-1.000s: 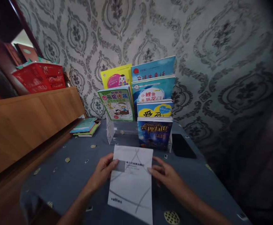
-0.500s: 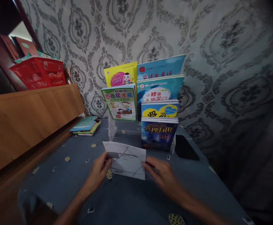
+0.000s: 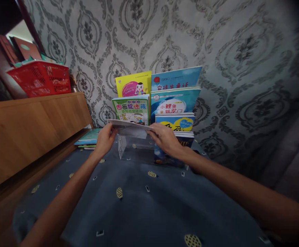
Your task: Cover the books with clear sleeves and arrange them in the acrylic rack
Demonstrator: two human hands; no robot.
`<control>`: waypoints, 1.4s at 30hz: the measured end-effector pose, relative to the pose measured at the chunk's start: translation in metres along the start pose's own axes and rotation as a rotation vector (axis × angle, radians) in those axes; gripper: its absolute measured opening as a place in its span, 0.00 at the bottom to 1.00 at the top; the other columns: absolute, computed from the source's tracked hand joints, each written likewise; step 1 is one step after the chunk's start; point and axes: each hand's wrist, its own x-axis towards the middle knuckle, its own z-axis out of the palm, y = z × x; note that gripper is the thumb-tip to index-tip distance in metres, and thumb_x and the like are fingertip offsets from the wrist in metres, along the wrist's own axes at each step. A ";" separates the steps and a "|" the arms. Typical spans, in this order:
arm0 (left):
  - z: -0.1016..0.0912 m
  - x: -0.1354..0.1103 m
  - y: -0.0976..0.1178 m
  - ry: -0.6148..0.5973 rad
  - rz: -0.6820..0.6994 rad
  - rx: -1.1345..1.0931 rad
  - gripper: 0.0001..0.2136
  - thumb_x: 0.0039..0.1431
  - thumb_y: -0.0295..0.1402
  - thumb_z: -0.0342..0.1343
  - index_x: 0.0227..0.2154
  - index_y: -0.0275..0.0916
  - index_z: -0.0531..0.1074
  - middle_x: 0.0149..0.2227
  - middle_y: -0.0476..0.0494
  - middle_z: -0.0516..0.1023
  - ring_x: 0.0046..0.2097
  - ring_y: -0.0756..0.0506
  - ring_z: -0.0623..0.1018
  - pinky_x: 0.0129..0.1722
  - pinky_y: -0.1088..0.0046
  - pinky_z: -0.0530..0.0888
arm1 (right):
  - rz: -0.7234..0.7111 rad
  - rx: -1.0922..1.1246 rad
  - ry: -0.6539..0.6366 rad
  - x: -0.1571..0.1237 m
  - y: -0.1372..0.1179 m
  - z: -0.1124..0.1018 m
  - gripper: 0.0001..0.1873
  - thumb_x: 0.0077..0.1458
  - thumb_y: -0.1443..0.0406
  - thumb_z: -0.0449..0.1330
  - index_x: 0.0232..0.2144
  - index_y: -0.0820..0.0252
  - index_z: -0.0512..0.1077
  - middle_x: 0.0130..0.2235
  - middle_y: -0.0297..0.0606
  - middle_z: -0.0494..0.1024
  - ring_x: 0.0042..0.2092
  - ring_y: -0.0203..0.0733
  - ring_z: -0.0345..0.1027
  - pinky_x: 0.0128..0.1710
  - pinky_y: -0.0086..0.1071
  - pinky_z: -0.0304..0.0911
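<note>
A thin white booklet, seen nearly edge-on and tilted, is held level between both hands. My left hand pinches its left end, and my right hand grips its right end. Below and behind it stands a clear stepped book rack. On the rack's left side are a green picture book and a yellow book behind it. Its right side carries two blue books, a yellow-and-blue book and a dark blue book, the last partly covered by my right hand.
A small pile of books lies on the table to the left, partly behind my left hand. A red basket sits on the wooden cabinet. A patterned blue cloth covers the table; the papered wall rises behind.
Both hands have moved forward and up with the booklet, from above the table to the rack's left side. The booklet has tipped from facing me to almost edge-on.
</note>
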 end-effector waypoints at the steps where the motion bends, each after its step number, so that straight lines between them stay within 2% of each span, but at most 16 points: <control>1: 0.000 0.007 -0.001 0.027 0.014 -0.012 0.05 0.61 0.32 0.51 0.35 0.40 0.72 0.33 0.45 0.77 0.36 0.44 0.75 0.39 0.69 0.72 | -0.009 -0.028 0.010 0.008 0.001 -0.004 0.14 0.67 0.65 0.50 0.38 0.60 0.76 0.36 0.43 0.78 0.40 0.47 0.72 0.39 0.35 0.65; 6: 0.002 0.038 0.002 0.132 0.057 -0.111 0.08 0.62 0.31 0.51 0.41 0.38 0.73 0.39 0.42 0.80 0.41 0.44 0.78 0.42 0.69 0.74 | -0.048 -0.116 0.090 0.040 0.009 -0.022 0.16 0.67 0.66 0.49 0.47 0.57 0.75 0.41 0.43 0.78 0.41 0.47 0.72 0.39 0.35 0.63; 12: 0.017 0.060 -0.009 0.127 0.029 -0.213 0.11 0.61 0.27 0.51 0.43 0.38 0.74 0.40 0.44 0.81 0.39 0.46 0.79 0.41 0.71 0.76 | -0.060 -0.113 0.072 0.053 0.022 -0.020 0.16 0.65 0.68 0.49 0.45 0.59 0.76 0.39 0.43 0.78 0.39 0.46 0.71 0.38 0.36 0.63; 16: 0.028 0.065 -0.019 0.105 -0.011 -0.244 0.10 0.59 0.26 0.51 0.41 0.37 0.75 0.39 0.42 0.82 0.39 0.45 0.80 0.41 0.70 0.77 | -0.045 -0.112 0.013 0.053 0.026 -0.012 0.15 0.64 0.69 0.50 0.42 0.59 0.77 0.36 0.41 0.77 0.38 0.44 0.71 0.38 0.34 0.62; 21: 0.031 0.071 -0.025 0.096 -0.022 -0.266 0.11 0.58 0.26 0.52 0.42 0.37 0.76 0.40 0.41 0.82 0.39 0.44 0.81 0.41 0.69 0.77 | -0.026 -0.088 0.017 0.061 0.030 -0.009 0.15 0.63 0.69 0.51 0.39 0.61 0.78 0.36 0.42 0.78 0.38 0.45 0.71 0.38 0.34 0.62; 29: 0.037 0.075 -0.029 0.119 -0.006 -0.351 0.11 0.60 0.28 0.50 0.41 0.36 0.76 0.38 0.43 0.82 0.36 0.47 0.81 0.37 0.73 0.77 | -0.010 -0.071 0.052 0.065 0.036 -0.002 0.18 0.61 0.71 0.50 0.43 0.61 0.79 0.39 0.44 0.79 0.41 0.46 0.72 0.42 0.37 0.65; 32: 0.041 0.078 -0.031 0.131 0.023 -0.323 0.11 0.60 0.28 0.50 0.41 0.36 0.76 0.38 0.42 0.82 0.37 0.46 0.80 0.39 0.71 0.77 | 0.003 -0.064 0.051 0.067 0.041 0.000 0.17 0.59 0.72 0.51 0.43 0.61 0.78 0.39 0.43 0.79 0.41 0.46 0.71 0.42 0.36 0.64; 37: 0.048 0.082 -0.040 0.117 0.020 -0.263 0.12 0.57 0.27 0.51 0.41 0.37 0.76 0.38 0.44 0.82 0.40 0.45 0.80 0.43 0.69 0.76 | -0.004 -0.069 0.027 0.072 0.044 0.001 0.15 0.57 0.73 0.51 0.38 0.61 0.78 0.36 0.42 0.78 0.38 0.44 0.70 0.39 0.33 0.61; 42: 0.056 0.080 -0.049 0.048 -0.034 -0.143 0.08 0.57 0.28 0.50 0.35 0.38 0.75 0.36 0.41 0.81 0.42 0.41 0.80 0.45 0.65 0.75 | 0.063 -0.119 -0.084 0.075 0.041 0.000 0.11 0.57 0.74 0.52 0.29 0.61 0.74 0.31 0.40 0.76 0.35 0.41 0.68 0.36 0.32 0.56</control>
